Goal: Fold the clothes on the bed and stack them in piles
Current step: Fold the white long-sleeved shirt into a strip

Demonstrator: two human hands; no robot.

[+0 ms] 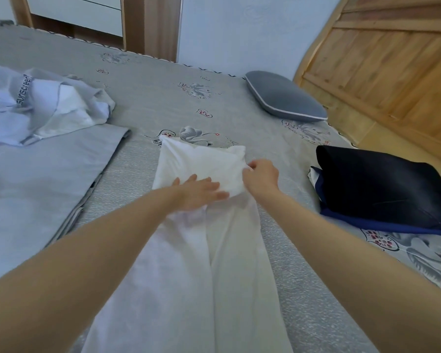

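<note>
- A long white garment point(189, 263), thin smooth cloth, lies lengthways down the middle of the bed point(148, 103), running from 6 o'clock up to the centre; its far end is folded back into a soft, puffy rectangle.
- The left hand point(199, 193) lies flat on the near edge of that fold, fingers straight and spread, pressing the cloth down.
- The right hand point(261, 175) pinches the fold's right edge between thumb and curled fingers.
- At 10 o'clock, a crumpled pale blue-white jacket point(43, 105) with a printed strip sits on a flat grey folded sheet point(36, 189).
- At 3 o'clock, a stack of dark clothes point(382, 189), black over navy, has rounded edges.
- At 1 o'clock, a plump grey pillow point(284, 98) with white piping lies near the slatted wooden headboard point(392, 59).
- The bed cover is grey, finely speckled, with floral prints.
</note>
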